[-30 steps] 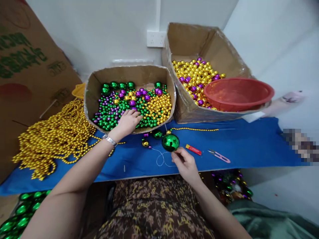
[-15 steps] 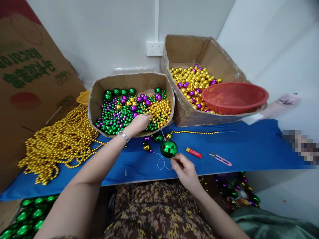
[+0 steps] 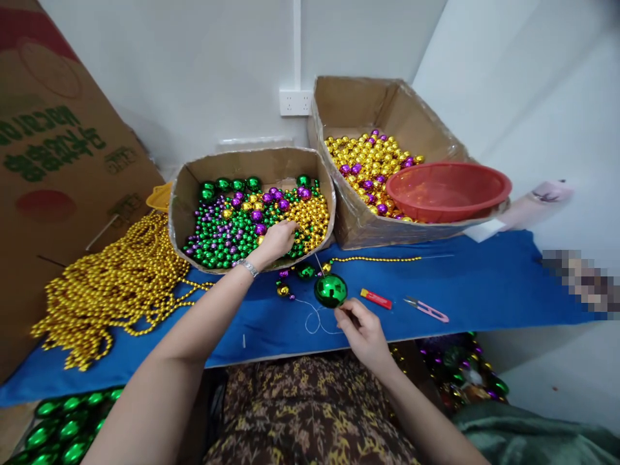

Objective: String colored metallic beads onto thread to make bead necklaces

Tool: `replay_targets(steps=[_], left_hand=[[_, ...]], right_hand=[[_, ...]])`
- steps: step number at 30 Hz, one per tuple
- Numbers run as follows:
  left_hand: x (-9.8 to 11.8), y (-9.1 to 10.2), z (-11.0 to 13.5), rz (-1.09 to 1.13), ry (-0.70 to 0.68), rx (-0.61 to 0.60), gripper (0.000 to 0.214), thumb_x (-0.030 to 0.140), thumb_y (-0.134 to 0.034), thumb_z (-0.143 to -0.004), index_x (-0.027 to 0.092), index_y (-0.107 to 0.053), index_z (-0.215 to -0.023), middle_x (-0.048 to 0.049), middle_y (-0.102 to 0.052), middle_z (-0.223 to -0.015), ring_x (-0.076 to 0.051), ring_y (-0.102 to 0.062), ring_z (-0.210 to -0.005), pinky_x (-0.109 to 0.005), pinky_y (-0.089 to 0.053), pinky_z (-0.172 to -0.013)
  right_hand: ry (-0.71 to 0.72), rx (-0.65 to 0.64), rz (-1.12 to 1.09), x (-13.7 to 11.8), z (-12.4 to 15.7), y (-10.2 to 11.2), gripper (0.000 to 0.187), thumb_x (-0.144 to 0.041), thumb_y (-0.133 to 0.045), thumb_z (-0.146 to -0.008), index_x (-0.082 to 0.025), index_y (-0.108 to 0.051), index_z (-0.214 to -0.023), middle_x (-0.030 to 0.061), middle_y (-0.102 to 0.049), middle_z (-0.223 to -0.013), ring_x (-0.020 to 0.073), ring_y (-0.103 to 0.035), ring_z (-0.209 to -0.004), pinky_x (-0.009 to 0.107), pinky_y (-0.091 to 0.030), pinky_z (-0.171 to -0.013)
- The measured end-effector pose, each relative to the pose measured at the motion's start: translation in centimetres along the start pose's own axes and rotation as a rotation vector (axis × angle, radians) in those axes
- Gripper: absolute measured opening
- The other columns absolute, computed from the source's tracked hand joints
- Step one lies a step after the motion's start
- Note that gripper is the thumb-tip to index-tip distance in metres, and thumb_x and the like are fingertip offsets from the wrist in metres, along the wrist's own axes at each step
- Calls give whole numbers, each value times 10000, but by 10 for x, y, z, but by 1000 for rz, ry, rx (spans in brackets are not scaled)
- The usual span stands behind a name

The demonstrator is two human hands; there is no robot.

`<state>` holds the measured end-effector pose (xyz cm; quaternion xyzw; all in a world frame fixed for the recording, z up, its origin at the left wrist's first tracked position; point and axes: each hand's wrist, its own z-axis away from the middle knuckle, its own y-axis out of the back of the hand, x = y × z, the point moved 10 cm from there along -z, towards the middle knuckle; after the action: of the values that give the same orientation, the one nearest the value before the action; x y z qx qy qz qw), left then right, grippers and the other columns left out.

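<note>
My left hand (image 3: 278,243) reaches into the low cardboard box (image 3: 252,157), at the edge of the small gold beads (image 3: 310,216). Its fingers are pinched together, and whatever is between them is hidden. My right hand (image 3: 363,328) pinches the underside of a large shiny green ball bead (image 3: 331,290) above the blue cloth. A thin pale needle-like shaft (image 3: 318,261) sticks up from the ball's top. White thread (image 3: 314,318) loops on the cloth below, running to a small purple bead (image 3: 292,298). Gold, purple and green beads (image 3: 305,272) lie strung behind the ball.
A heap of gold bead strands (image 3: 116,284) lies left. A larger box (image 3: 349,226) holds gold and purple beads and a red basin (image 3: 448,190). On the blue cloth (image 3: 489,278) are a red-yellow lighter (image 3: 376,299), pink thread snips (image 3: 427,309) and a gold bead string (image 3: 378,259).
The view has shifted slightly. My left hand stays in the box and has moved a little over the gold beads. My right hand keeps its pinch at the green ball.
</note>
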<state>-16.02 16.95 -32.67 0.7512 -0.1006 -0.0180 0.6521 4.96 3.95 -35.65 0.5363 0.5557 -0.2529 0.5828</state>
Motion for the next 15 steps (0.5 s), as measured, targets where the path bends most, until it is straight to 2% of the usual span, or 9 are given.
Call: replay_targets(steps=[5, 9, 12, 14, 15], left_hand=[[1, -12, 2, 46, -25, -70, 229, 52, -499, -799, 112, -686, -916, -128, -666, -911, -239, -639, -887, -325, -485, -813], [5, -15, -3, 120, -17, -62, 245, -18, -474, -758, 99, -679, -823, -144, -657, -869, -245, -636, -860, -346, -480, -814], [5, -9, -1, 208, 11, -21, 229, -16, -479, -764, 89, -669, -836, -153, -657, -882, -251, -631, -887, -363, -482, -830], [5, -1, 5, 271, 31, 13, 196, 46, -496, -812, 100, -660, -904, -134, -666, -917, -230, -633, -894, -349, -496, -823], [4, 3, 11, 381, 55, 38, 178, 95, -505, -841, 109, -653, -939, -117, -672, -917, -211, -638, -873, -337, -508, -803]], right_hand=[[17, 9, -4, 1, 0, -1, 201, -355, -532, -930, -195, -623, -850, 25, -611, -781, 147, -589, -709, 237, -458, -632], [25, 12, 3, 0, 1, 0, 199, -350, -529, -934, -196, -622, -847, 26, -614, -789, 147, -592, -715, 239, -457, -636], [25, 16, 8, 1, 3, 3, 198, -351, -528, -935, -196, -625, -859, 27, -618, -791, 148, -594, -714, 241, -459, -639], [22, 21, 14, 4, 4, 5, 196, -350, -529, -935, -196, -627, -863, 26, -620, -788, 148, -596, -714, 243, -460, -644], [19, 23, 16, 6, 4, 6, 195, -349, -529, -935, -196, -628, -866, 26, -623, -791, 149, -598, -716, 244, -460, -648]])
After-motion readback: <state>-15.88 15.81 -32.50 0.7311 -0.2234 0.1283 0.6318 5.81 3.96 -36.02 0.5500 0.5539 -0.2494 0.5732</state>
